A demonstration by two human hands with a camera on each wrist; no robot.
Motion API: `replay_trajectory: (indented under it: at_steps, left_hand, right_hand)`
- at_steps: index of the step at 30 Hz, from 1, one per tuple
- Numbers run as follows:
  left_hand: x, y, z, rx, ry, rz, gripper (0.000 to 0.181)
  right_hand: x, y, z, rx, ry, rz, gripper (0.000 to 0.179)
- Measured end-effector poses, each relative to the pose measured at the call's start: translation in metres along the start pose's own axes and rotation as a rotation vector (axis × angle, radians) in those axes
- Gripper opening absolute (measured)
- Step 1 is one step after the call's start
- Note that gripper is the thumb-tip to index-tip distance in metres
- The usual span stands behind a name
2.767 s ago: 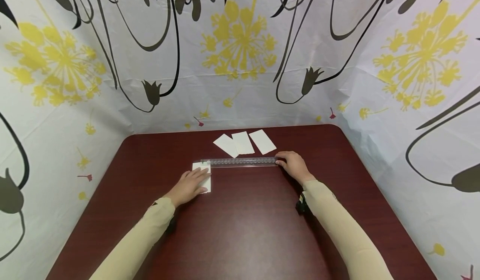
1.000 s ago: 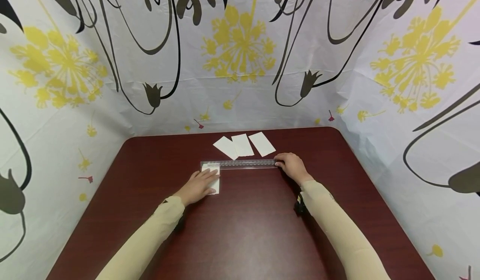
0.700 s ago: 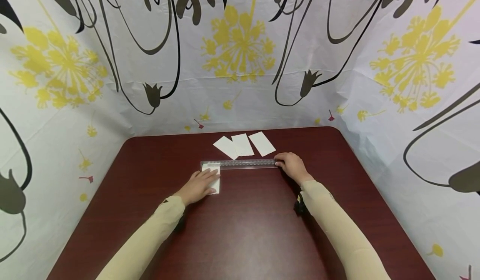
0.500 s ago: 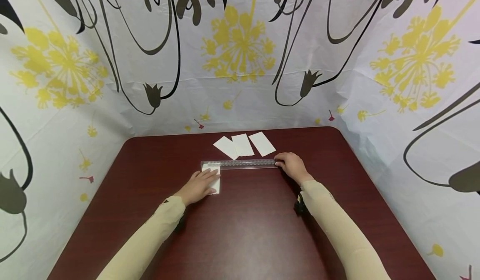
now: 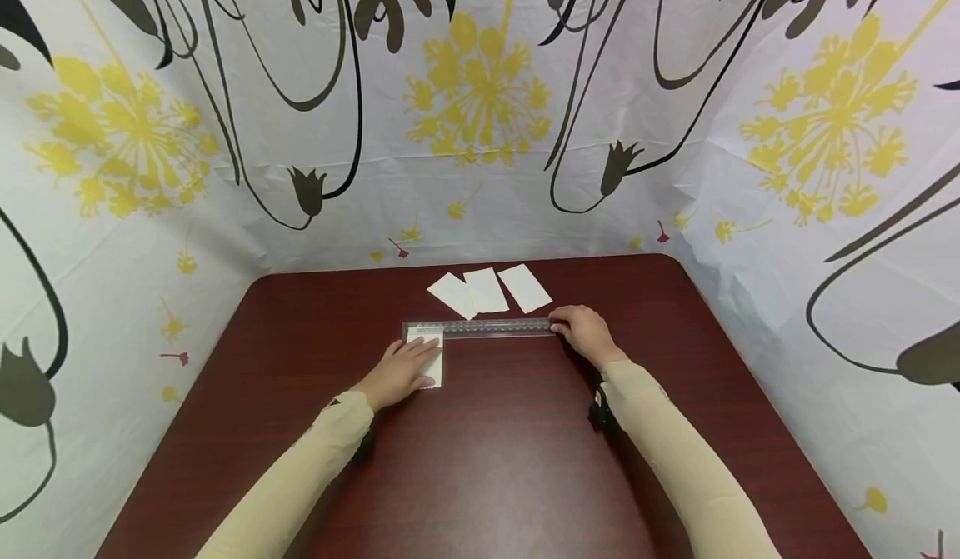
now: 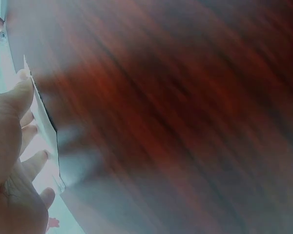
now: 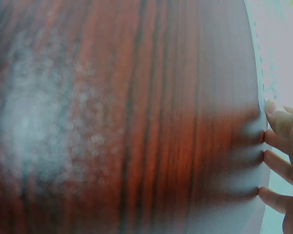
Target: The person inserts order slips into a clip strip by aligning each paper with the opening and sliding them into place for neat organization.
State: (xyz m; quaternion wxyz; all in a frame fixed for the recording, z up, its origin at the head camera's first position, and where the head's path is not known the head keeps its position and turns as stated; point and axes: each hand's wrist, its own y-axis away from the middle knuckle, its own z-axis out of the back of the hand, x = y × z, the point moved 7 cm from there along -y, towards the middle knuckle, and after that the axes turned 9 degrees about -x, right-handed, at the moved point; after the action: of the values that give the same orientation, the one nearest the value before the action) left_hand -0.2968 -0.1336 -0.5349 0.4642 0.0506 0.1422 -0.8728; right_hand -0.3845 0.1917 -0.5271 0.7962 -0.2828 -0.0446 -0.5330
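My left hand (image 5: 393, 373) rests with extended fingers on a white paper card (image 5: 434, 376) that lies on the brown table. In the left wrist view, the same card (image 6: 48, 129) shows side-on beneath the fingers, its near edge a little off the tabletop. The card's far end meets the left end of a clear plastic ruler (image 5: 495, 327), overlapping it. At the ruler's other end, my right hand (image 5: 583, 331) holds it between thumb and fingers. Seen from the right wrist, that hand's (image 7: 288, 146) several fingertips touch down by the ruler; the grip is partly hidden.
Behind the ruler lie three more white cards: a left one (image 5: 452, 294), a middle one (image 5: 486, 290) and a right one (image 5: 525, 288). The left and middle cards touch or overlap. A patterned white cloth (image 5: 480, 201) hangs around the dark red-brown table (image 5: 510, 459).
Since the earliest frame, my left hand has slid the card rightward along the ruler, uncovering the ruler's left end. It shifted slightly right again in the last half second. My right hand stays put.
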Motion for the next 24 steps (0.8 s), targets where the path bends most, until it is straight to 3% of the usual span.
replay_trajectory:
  at_steps: [24]
  left_hand:
    - [-0.014,-0.012,-0.004,0.021,0.01,-0.009,0.06]
  right_hand:
    - [0.002,0.001,0.001,-0.009,-0.005,-0.002,0.027]
